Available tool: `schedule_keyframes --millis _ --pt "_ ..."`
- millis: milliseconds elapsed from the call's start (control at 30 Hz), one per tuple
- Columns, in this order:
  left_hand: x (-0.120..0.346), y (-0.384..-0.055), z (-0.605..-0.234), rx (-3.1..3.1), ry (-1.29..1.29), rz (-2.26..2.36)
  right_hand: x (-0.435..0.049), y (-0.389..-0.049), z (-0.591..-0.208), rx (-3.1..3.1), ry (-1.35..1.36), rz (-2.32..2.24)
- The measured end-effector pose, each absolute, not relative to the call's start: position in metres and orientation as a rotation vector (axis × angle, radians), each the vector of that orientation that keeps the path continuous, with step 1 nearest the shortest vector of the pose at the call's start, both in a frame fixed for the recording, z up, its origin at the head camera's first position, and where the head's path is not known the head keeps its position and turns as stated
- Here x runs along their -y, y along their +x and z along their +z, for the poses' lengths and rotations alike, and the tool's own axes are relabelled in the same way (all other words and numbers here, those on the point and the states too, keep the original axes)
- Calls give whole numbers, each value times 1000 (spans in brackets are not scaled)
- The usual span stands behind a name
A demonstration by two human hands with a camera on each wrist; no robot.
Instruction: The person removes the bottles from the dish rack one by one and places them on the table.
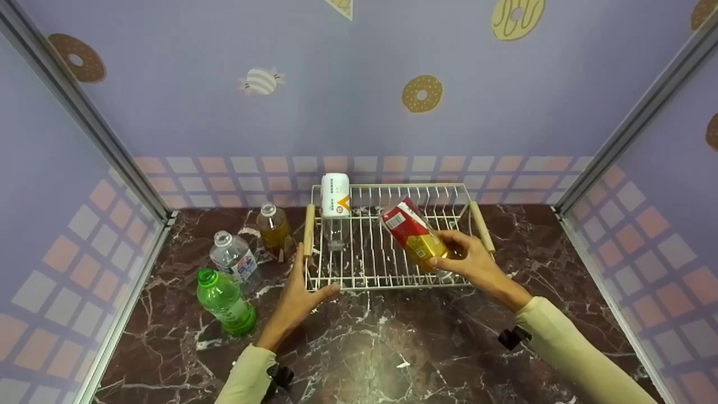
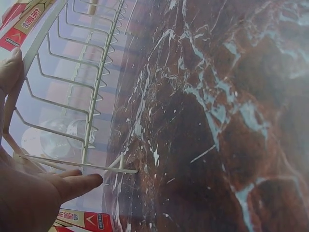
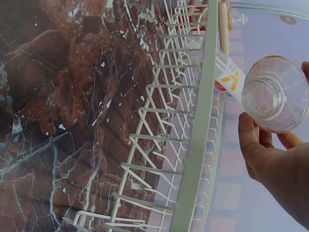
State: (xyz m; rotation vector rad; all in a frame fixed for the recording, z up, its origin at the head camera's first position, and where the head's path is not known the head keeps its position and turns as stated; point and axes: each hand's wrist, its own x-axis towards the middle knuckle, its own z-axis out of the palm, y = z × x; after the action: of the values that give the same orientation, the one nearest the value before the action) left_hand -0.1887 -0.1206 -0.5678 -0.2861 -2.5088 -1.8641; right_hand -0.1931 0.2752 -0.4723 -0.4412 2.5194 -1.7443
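My right hand [image 1: 471, 264] grips a clear bottle with a red and gold label [image 1: 412, 230], tilted above the right half of a cream wire rack [image 1: 381, 287]. In the right wrist view, the bottle's round clear neck [image 3: 263, 99] faces the camera. My left hand [image 1: 300, 297] rests at the rack's front left corner, thumb across the front rail and straight fingers along the side. A white-labelled bottle [image 1: 335, 196] sits neck down in the rack's left part. Seen from the left wrist, the fingers [image 2: 79, 186] extend past the corner.
Left of the rack stand a green bottle [image 1: 227, 306], a clear bottle [image 1: 238, 261] and a bottle of amber liquid [image 1: 275, 230]. Wooden handles [image 1: 482, 227] flank the rack. Patterned walls [image 1: 359, 112] enclose the marbled counter [image 1: 392, 348].
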Motion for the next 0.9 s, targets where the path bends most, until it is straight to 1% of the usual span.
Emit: schedule_keyframes --millis 433,900 --pt "126 -174 -543 2515 -353 -1620 -272 -185 -463 -2482 -532 -1731" --pt "126 -155 -511 2478 -460 -1507 -267 -177 -468 -2482 -584 -1652"
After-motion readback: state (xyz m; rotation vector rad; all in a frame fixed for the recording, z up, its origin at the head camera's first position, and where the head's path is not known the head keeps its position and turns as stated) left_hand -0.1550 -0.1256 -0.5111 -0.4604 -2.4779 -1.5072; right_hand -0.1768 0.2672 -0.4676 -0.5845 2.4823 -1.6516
